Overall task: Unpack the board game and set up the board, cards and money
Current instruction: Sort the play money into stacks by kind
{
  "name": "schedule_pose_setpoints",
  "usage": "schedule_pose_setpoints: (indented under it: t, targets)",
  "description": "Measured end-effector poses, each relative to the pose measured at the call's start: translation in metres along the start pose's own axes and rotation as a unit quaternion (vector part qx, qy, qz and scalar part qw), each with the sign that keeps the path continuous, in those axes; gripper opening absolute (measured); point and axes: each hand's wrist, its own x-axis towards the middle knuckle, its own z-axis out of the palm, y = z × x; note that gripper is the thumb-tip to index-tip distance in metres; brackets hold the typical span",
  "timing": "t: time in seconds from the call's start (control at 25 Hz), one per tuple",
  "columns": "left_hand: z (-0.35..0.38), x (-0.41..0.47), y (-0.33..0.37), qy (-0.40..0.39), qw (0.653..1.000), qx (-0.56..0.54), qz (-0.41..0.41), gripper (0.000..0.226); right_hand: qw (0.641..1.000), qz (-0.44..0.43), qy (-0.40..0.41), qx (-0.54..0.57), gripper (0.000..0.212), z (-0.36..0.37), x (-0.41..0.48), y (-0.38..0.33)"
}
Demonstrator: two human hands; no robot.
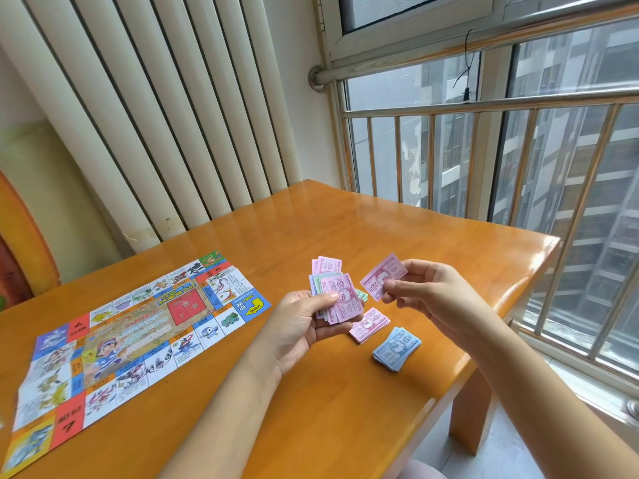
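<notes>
Paper money is gripped as a mixed bundle (333, 294) in the left hand (304, 326), and one pink note (382, 276) is pinched by the right hand (428, 292). Pink pile (369, 324) and blue pile (397, 348) lie on the table (345, 409) (board (131, 326) unfolded at left).

Bare forearms (224, 399) run to the left hand (301, 326) and right hand (432, 292); nails (333, 294) short. Pale pink clothing (423, 472) at lower frame edge.
</notes>
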Motion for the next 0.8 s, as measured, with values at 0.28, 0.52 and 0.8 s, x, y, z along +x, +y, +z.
schedule_pose_setpoints:
  t: [0.28, 0.52, 0.8]
  targets:
    - [-0.004, 0.0, 0.0, 0.022, 0.998, 0.051, 0.009, 0.011, 0.999, 0.009, -0.034, -0.006, 0.011, -0.001, -0.004, 0.001]
    - [-0.006, -0.001, 0.001, 0.038, 0.994, 0.102, 0.022, 0.01, 0.987, -0.037, -0.045, -0.153, 0.003, -0.007, -0.005, -0.005]
    - [-0.002, -0.001, -0.003, 0.014, 0.987, 0.154, 0.054, 0.012, 0.979, -0.023, -0.03, -0.201, 0.029, 0.003, -0.007, -0.001]
